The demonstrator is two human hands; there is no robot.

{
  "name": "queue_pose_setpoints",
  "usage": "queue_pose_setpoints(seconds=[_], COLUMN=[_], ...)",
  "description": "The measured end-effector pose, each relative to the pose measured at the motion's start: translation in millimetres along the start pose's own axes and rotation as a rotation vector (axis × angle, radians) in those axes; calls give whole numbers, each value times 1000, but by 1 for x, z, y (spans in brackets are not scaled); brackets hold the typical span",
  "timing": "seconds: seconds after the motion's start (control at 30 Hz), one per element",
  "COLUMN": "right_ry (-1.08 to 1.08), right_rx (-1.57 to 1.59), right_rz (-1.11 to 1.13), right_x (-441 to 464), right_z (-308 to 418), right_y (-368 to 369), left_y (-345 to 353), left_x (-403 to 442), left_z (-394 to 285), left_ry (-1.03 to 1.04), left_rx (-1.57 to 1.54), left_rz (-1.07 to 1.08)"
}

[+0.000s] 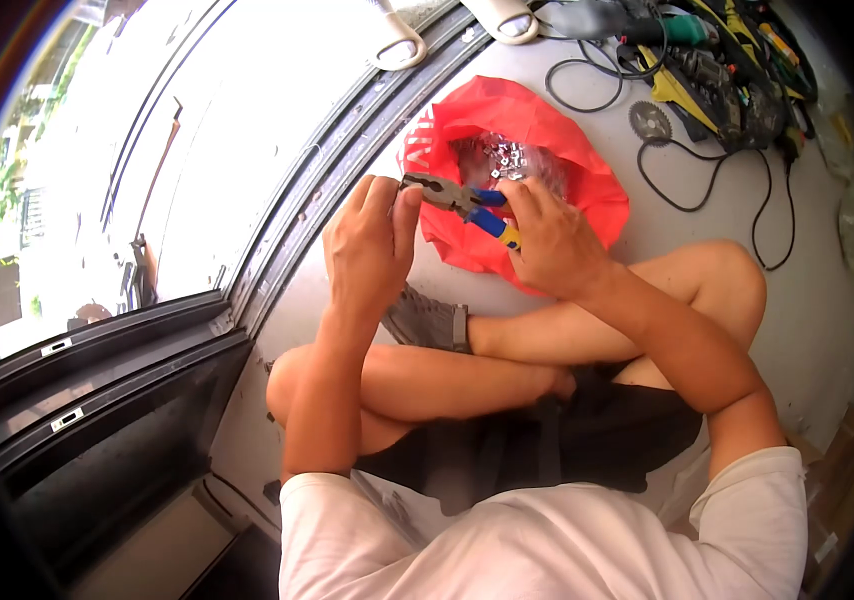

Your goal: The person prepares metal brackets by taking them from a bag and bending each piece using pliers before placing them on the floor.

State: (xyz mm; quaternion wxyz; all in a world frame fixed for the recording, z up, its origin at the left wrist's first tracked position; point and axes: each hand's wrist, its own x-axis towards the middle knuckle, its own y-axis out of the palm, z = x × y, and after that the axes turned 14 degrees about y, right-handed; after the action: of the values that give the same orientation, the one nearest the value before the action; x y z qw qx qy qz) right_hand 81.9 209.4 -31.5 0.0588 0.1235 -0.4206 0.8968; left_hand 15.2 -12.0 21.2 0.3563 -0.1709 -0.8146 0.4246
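My right hand (555,238) grips a pair of pliers (452,198) by its blue and yellow handles, which stand somewhat apart. The metal jaws point left, toward my left hand (369,238). There the thumb and fingers are pinched together close to the jaw tips; whatever they hold is too small or too hidden to name. Both hands are above the near side of a red bag (587,160), whose mouth is spread wide. Inside the bag lie many small shiny metal pieces (509,158) and some clear plastic.
Dark sliding-door tracks (292,200) run along the left. At the upper right, a toothed saw blade (650,121), a green-and-black power tool (689,30), cables and a black-and-yellow tool bag (682,92) lie on the floor. Light-coloured slippers (399,50) stand at the top. My crossed legs are below.
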Motion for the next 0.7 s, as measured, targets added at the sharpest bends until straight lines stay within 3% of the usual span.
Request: queue_pose_setpoints(seconds=[0.23,0.33,0.7], right_ry=[169,70,127], right_rx=[11,-57,77], right_rz=[99,69,92], right_x=[-4,-8,-15], right_z=[21,14,17], right_y=[-15,-14,-17], left_y=[12,14,21], left_x=[-8,-8,-8], left_z=[18,19,17], left_ry=[145,212,333], left_rx=[-99,-103,17], left_rz=[-195,-237,-396])
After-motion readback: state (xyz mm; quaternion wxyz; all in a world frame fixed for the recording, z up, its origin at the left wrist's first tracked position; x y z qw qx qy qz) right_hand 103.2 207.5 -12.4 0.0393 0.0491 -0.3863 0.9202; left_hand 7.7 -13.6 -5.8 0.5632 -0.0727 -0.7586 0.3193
